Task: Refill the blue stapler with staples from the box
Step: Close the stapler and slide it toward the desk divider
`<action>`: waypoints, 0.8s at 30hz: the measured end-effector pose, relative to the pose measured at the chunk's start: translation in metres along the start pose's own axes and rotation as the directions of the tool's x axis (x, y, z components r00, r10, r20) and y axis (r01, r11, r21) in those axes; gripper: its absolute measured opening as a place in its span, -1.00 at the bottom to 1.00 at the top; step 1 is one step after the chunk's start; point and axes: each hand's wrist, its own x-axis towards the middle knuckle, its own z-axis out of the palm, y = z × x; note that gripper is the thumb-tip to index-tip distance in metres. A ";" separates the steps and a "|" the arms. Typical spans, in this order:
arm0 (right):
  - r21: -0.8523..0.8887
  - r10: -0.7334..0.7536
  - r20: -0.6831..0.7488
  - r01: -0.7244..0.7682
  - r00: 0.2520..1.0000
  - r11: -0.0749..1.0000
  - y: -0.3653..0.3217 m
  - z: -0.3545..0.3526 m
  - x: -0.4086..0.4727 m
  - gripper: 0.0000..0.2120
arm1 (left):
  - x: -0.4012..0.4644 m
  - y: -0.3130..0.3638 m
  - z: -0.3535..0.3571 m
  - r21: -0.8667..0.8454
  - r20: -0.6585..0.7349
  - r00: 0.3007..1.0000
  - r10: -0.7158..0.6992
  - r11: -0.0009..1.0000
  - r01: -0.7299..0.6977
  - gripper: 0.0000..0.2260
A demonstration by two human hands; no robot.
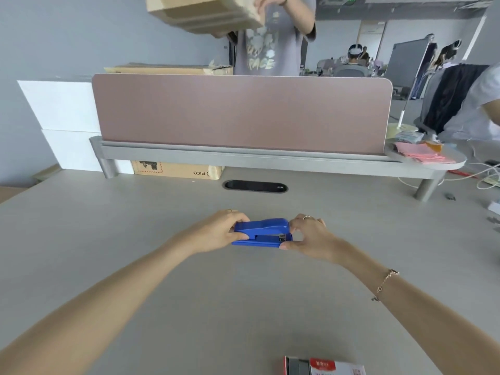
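Observation:
The blue stapler (263, 231) lies lengthwise on the grey desk (162, 280), its top arm down. My left hand (220, 230) grips its left, hinged end with thumb and fingers. My right hand (308, 235) pinches its right end, where the metal head shows. The staple box (323, 366), red and white with its grey tray of staples slid partly out, sits at the near edge of the desk, well apart from both hands.
A pink divider panel (243, 112) on a grey shelf (270, 161) closes the far side of the desk. A black cable slot (255, 186) lies behind the stapler. A person (273, 36) stands beyond the divider holding a cardboard box (205, 12). Cables and small items lie at far right.

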 end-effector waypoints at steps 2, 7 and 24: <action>-0.017 0.010 -0.003 -0.010 1.000 1.000 0.009 -0.005 0.017 -0.74 | 0.021 -0.006 -0.003 -0.010 -0.004 1.000 0.006 1.000 -0.006 -0.87; -0.001 0.017 0.003 -0.017 1.000 1.000 0.033 -0.013 0.057 -0.73 | 0.068 -0.023 -0.006 -0.027 0.007 1.000 -0.002 1.000 0.002 -0.88; 0.113 0.111 0.038 -0.115 0.993 0.987 0.088 -0.020 0.145 -0.88 | 0.167 -0.052 -0.007 0.010 -0.010 0.999 -0.034 0.999 0.034 -0.86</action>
